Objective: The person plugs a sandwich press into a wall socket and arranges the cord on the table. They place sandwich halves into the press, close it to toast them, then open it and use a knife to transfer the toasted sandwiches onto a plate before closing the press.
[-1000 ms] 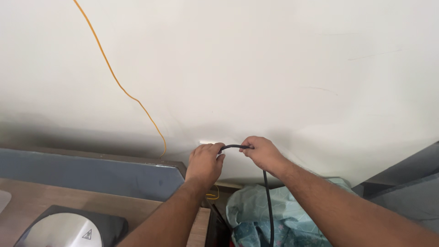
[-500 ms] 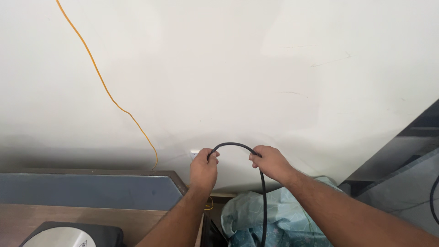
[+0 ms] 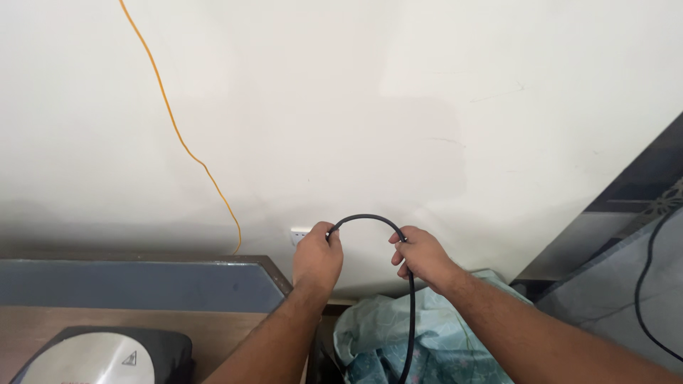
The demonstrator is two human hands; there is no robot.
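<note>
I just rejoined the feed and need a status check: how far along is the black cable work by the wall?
Done: the black cable is lifted and bent into an arch in front of the white wall. In hand: the left hand grips one end of the arch beside the white wall socket; the right hand grips the other side. Left: the rest of the cable hangs loose over the light green cloth. No plug is visible.

wooden counter (image 3: 43, 323) under steel appliance (image 3: 92, 359)
</note>
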